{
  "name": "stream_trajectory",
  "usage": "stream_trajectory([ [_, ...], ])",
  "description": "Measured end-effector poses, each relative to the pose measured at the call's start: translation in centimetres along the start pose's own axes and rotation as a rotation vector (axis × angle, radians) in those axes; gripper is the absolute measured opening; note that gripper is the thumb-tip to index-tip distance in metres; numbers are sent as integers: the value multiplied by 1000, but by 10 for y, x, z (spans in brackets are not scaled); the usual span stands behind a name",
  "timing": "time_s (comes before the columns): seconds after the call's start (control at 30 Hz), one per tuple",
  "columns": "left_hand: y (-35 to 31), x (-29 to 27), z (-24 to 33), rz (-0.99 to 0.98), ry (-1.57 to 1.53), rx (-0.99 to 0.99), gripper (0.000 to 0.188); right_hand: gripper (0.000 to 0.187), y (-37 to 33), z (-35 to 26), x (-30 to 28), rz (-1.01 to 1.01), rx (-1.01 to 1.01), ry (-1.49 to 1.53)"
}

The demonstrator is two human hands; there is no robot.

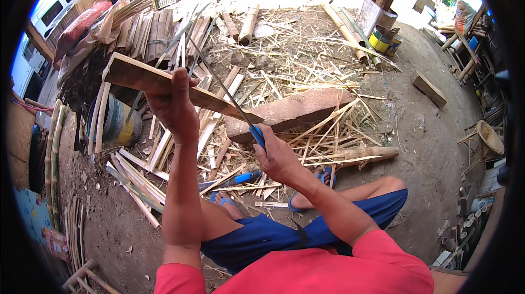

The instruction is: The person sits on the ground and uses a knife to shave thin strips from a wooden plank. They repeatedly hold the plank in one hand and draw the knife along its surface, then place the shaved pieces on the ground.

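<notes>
My left hand (176,109) is raised and closed around a wide split-bamboo slat (134,77), its thumb pointing up along the face. The slat slopes down to the right, and its narrow end comes close to my right hand (280,158). That hand is wrapped round the blue handle of a long, thin-bladed machete (217,79). The blade points up and away to the left, crossing the slat near its right end; whether it touches the bamboo I cannot tell. Beyond my hands a thick wooden block (298,109) lies on the ground among shavings.
By my feet lies another blue-handled tool (246,178). Split bamboo strips (136,187) and a bucket (121,124) are at the left. Bamboo poles (350,34) lie at the far right, near a yellow container (379,41). A short timber piece (429,89) rests on the dirt.
</notes>
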State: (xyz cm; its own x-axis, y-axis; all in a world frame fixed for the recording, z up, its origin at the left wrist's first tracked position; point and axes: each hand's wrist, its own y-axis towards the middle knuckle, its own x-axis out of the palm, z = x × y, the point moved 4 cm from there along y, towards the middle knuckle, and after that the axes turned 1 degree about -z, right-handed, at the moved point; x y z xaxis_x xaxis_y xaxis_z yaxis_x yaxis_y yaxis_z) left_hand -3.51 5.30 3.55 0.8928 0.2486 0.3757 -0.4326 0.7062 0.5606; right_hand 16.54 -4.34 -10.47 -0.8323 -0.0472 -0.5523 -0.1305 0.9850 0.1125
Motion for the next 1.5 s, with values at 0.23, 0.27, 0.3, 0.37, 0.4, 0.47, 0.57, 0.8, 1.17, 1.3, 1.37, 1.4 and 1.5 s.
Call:
stream_trajectory([
  [0.23, -6, -4, 9, 46, 3, -27, 31, 25, 37, 133, 50, -135, 644, -297],
  [0.27, -4, -4, 9, 27, 7, -38, 30, 25, 43, 141, 49, -101, 676, 51],
  [0.3, -3, -4, 10, 12, -21, -21, 28, 28, 44, 145, 52, -142, 836, 429],
  [0.37, 0, -11, 10, 55, 11, -7, 25, 23, 51, 117, 37, -119, 440, -45],
  [0.4, 1, -11, 8, 51, -1, -6, 25, 24, 46, 97, 33, -83, 303, -26],
  [0.47, 2, -14, 7, 66, -40, -14, 24, 30, 32, 59, 37, -63, 82, -35],
  [0.57, 2, -15, 5, 87, -92, -43, 24, 37, 17, 50, 48, -6, 69, -67],
  [0.8, 0, -16, 10, 132, 57, -70, 26, 32, 17, 188, 55, -173, 621, -326],
  [1.17, -22, 8, 4, -301, -26, 64, 38, 37, 5, 66, 16, -106, 423, -49],
  [1.3, -24, 14, 1, -332, -52, 55, 36, 33, 7, 15, 20, 79, -21, 56],
  [1.37, -21, 16, 1, -357, -95, 91, 38, 31, 12, 30, 32, 128, -14, -2],
  [1.4, -20, 15, 1, -362, -113, 90, 39, 32, 19, 48, 39, 105, 113, -60],
  [1.5, -17, 13, 0, -361, -117, 83, 43, 32, 38, 97, 42, -67, 473, -244],
])
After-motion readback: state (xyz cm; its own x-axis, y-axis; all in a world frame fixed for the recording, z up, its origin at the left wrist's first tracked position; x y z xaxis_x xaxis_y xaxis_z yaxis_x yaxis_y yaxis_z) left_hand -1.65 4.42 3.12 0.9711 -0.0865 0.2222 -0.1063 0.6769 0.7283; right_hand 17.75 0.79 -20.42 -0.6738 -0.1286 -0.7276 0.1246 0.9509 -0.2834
